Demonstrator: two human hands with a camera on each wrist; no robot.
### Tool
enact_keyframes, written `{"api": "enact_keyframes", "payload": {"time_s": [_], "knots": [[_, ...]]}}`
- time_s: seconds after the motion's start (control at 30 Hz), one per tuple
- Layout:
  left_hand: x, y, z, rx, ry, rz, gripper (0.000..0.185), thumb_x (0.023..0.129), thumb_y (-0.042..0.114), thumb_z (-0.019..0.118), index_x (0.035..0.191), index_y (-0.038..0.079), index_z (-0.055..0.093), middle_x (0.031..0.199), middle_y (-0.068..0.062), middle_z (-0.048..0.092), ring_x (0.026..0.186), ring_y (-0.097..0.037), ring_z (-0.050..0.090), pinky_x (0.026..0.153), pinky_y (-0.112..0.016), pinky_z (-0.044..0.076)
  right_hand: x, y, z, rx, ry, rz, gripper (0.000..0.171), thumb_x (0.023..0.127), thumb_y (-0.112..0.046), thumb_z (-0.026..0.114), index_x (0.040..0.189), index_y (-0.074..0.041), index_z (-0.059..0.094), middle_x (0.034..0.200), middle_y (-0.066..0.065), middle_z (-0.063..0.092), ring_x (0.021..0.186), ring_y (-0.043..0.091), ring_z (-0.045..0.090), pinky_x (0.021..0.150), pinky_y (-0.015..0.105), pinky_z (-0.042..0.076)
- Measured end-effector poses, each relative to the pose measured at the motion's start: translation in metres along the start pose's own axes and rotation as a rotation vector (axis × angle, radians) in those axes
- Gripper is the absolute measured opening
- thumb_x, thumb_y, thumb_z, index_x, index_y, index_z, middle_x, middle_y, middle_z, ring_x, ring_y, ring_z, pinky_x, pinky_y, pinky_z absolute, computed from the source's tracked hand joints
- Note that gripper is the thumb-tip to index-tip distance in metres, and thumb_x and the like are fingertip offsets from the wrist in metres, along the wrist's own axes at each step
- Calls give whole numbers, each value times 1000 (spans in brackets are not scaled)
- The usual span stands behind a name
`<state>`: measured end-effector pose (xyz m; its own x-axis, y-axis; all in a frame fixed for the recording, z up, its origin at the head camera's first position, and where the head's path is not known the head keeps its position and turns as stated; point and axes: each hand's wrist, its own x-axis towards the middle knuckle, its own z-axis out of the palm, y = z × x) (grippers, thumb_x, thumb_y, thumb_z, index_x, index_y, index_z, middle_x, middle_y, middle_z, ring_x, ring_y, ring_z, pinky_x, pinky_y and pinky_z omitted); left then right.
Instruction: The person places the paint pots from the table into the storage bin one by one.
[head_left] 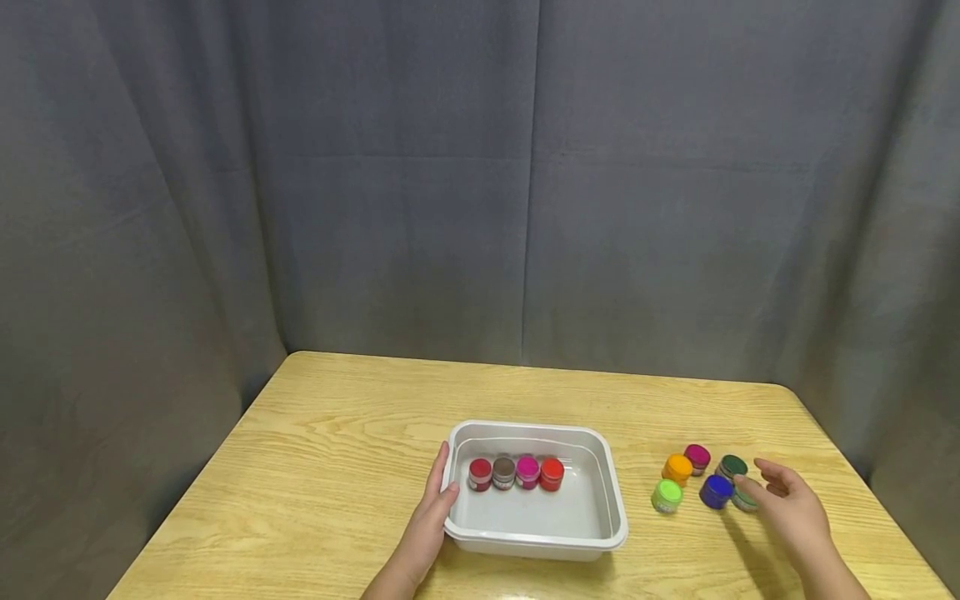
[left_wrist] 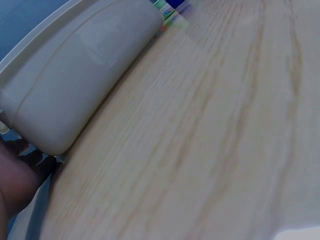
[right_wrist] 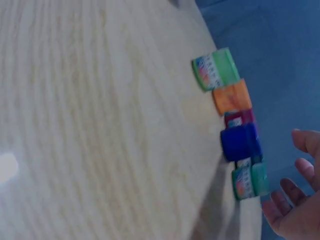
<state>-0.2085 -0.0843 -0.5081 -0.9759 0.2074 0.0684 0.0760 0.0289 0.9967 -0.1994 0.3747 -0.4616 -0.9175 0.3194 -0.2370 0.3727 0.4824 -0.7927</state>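
Note:
A white plastic tray (head_left: pixel 609 500) sits mid-table and holds a row of small paint jars: dark red (head_left: pixel 480 473), brown (head_left: pixel 504 472), pink (head_left: pixel 527 471) and red (head_left: pixel 552 472). My left hand (head_left: pixel 433 498) rests against the tray's left rim with straight fingers; in the left wrist view the tray (left_wrist: pixel 75 85) shows from outside, with the hand (left_wrist: pixel 17 180) at its corner. My right hand (head_left: pixel 780 493) hovers open, fingers spread and empty, just right of a blue jar (head_left: pixel 716 491) (right_wrist: pixel 241 142) and a teal-green jar (right_wrist: pixel 250 181).
More loose jars stand right of the tray: light green (head_left: pixel 667 495), orange (head_left: pixel 677 467), magenta (head_left: pixel 697 457) and dark green (head_left: pixel 732 467). The wooden table (head_left: pixel 337 433) ends close behind the jars on the right. Grey curtains hang all round.

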Motion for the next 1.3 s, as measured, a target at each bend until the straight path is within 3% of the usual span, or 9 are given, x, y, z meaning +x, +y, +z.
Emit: {"api": "enact_keyframes", "payload": {"time_s": [0.57, 0.9, 1.3], "knots": [[0, -1, 0, 9, -3, 9, 60, 105, 20, 33, 159, 19, 9, 166, -15, 3, 151, -43, 0, 117, -68, 0, 14, 30, 4, 7, -45, 43, 97, 93, -57, 55, 154, 4, 12, 155, 35, 16, 140, 54, 24, 108, 66, 35], [0, 1, 0, 28, 6, 0, 59, 105, 23, 33, 159, 20, 10, 166, -15, 4, 151, -43, 2, 117, -68, 0, 17, 34, 4, -65, -23, 22, 93, 93, -54, 56, 150, 9, 18, 151, 37, 25, 134, 57, 32, 102, 62, 43], [2, 0, 0, 20, 8, -11, 59, 105, 23, 32, 159, 22, 9, 166, -14, 4, 151, -43, 2, 117, -69, 0, 19, 37, 5, -11, 12, 34, 94, 91, -55, 60, 151, 7, 21, 152, 36, 27, 134, 56, 33, 102, 62, 42]]}}
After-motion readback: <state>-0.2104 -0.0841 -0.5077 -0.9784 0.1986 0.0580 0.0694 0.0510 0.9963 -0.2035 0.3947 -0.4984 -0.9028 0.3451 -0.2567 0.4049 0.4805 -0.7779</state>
